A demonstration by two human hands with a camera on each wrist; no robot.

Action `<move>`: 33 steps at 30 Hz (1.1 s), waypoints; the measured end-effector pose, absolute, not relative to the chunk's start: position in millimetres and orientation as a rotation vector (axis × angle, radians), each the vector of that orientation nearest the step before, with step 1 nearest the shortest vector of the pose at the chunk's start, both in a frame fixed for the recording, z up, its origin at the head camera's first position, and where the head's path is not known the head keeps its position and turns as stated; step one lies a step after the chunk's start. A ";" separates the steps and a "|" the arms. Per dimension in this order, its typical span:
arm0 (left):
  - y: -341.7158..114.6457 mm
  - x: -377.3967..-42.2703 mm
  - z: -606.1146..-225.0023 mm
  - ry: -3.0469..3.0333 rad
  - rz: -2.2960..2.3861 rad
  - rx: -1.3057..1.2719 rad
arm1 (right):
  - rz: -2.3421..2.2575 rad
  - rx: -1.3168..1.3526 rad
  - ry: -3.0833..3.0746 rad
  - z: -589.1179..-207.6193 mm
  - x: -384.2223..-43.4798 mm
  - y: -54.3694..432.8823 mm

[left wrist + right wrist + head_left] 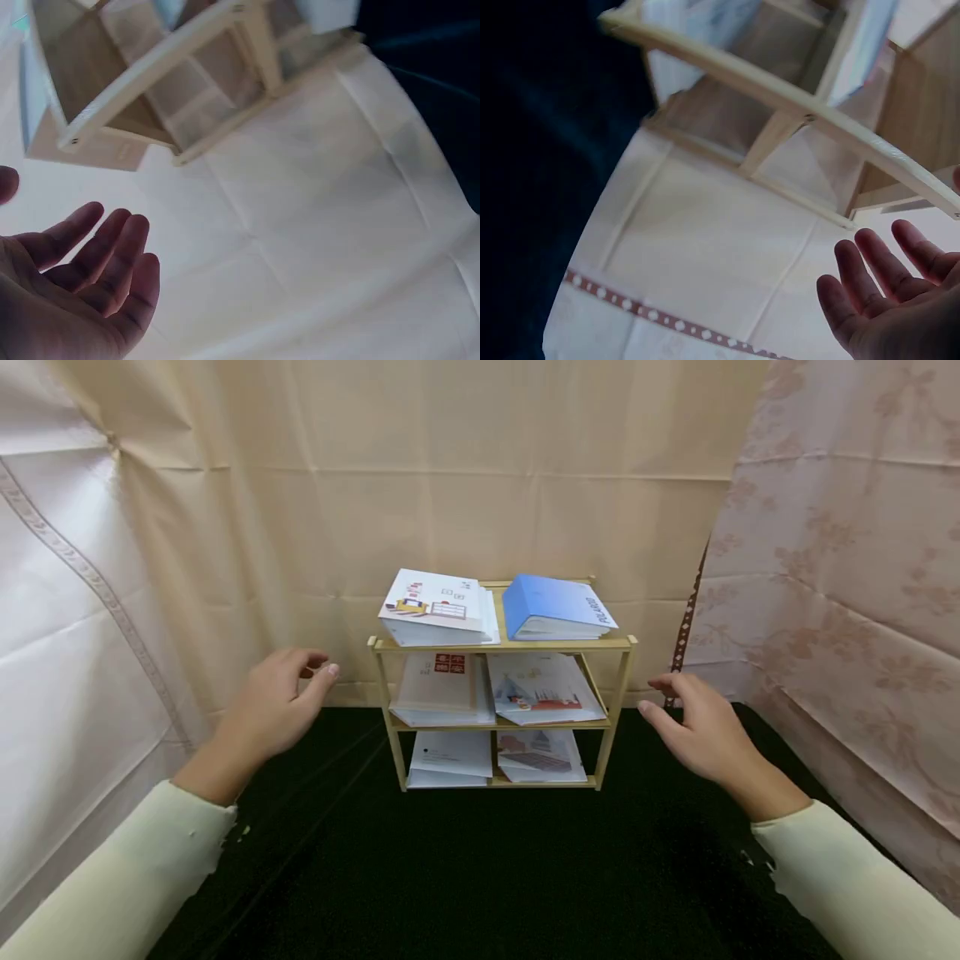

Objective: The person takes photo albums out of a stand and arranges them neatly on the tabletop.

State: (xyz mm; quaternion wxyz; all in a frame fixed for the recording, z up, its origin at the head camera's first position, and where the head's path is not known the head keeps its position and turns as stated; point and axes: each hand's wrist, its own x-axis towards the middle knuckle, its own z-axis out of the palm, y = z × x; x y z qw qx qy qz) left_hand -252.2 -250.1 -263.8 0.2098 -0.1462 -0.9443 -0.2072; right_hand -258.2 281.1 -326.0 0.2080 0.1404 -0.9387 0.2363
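My left hand [281, 702] hovers left of a small three-tier wooden shelf [502, 646], fingers loosely bent and nothing held. On the other side my right hand [697, 727] is held in the air, likewise holding nothing. The top tier carries a white album with a printed cover [435, 602] and a blue album marked POLAROID [558, 602]. Two pale albums lie on the middle tier, a beige one with red squares [438, 685] and one with a tent picture [536, 689]. Below are a plain white album [450, 756] and one with a building picture [542, 753].
The shelf stands on a dark green cloth [480, 877]. A cream curtain [480, 468] hangs close behind it. White fabric [75, 635] borders the left side, and pink floral fabric [862, 585] the right.
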 end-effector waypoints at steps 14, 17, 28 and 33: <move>-215.9 -283.3 -235.5 -2.519 -0.691 -0.313 | 1.509 0.196 -2.316 -317.5 -299.7 247.7; -210.9 -286.8 -229.2 -2.515 -0.675 -0.303 | 1.711 0.216 -2.237 -314.9 -306.9 241.6; -201.5 -293.0 -216.2 -2.586 -0.653 -0.262 | 1.972 0.153 -2.062 -308.8 -319.4 219.0; -197.9 -297.4 -215.8 -2.636 -0.660 -0.237 | 2.004 0.127 -2.008 -312.5 -321.0 214.6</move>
